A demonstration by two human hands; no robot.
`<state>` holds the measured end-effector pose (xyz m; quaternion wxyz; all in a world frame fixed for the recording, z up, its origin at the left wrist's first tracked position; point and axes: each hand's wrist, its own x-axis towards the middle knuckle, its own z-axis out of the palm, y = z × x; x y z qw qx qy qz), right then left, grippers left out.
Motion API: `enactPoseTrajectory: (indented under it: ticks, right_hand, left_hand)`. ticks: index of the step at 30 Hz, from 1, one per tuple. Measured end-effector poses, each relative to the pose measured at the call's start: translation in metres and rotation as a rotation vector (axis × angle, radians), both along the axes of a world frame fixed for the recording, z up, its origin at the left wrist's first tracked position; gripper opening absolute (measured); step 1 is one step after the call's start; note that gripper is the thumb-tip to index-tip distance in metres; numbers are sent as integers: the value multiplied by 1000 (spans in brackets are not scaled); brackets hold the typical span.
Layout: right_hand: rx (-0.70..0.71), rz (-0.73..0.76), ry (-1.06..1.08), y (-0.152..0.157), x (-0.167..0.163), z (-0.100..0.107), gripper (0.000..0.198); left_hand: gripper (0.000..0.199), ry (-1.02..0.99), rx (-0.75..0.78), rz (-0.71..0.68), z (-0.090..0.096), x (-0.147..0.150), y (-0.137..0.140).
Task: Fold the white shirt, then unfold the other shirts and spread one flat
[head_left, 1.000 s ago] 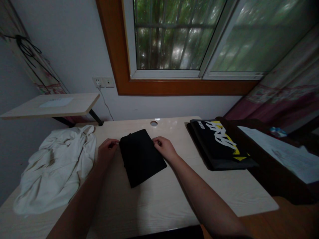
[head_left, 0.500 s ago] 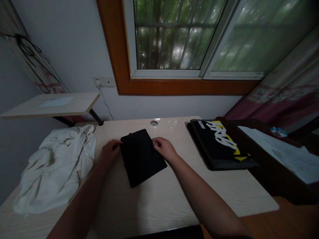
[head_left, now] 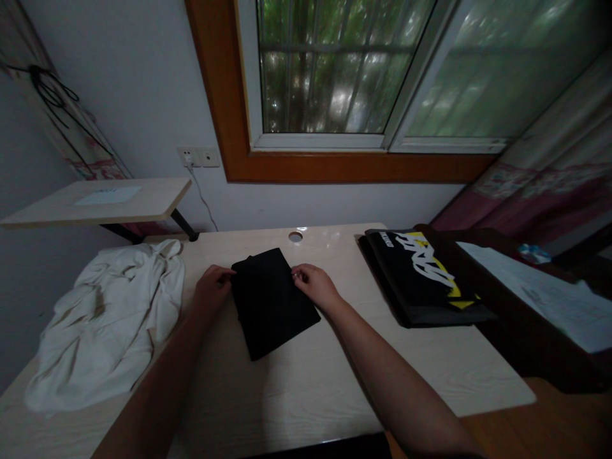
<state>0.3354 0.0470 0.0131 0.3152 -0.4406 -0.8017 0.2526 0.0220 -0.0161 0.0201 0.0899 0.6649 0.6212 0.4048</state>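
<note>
A flat black rectangular piece lies tilted on the desk in front of me. It looks like a folded cloth or a flat bag; it is too dark to tell which. Small dark bits of another layer stick out along its left and top edges. My left hand, fingers bent together, touches its upper left corner. On the opposite side, my right hand pinches the upper right edge between thumb and fingers. The undersides of the fingertips are partly hidden.
A rumpled white cloth covers the desk's left side, below a raised shelf. To the right rests a stack of folded black items with a white and yellow print. The desk has a round cable hole near the wall.
My left hand has shifted very slightly up at the corner. The black piece and my right hand look the same.
</note>
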Motion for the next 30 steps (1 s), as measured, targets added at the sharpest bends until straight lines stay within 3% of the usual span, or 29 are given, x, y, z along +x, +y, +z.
enactPoseTrajectory:
  ticks: [11, 30]
  right_hand:
    - [6, -3, -5, 0, -1, -1, 18]
    - [-12, -5, -2, 0, -1, 0, 18]
  left_hand:
    - [22, -64, 78, -5, -4, -1, 3]
    - [33, -22, -46, -20, -8, -3, 1]
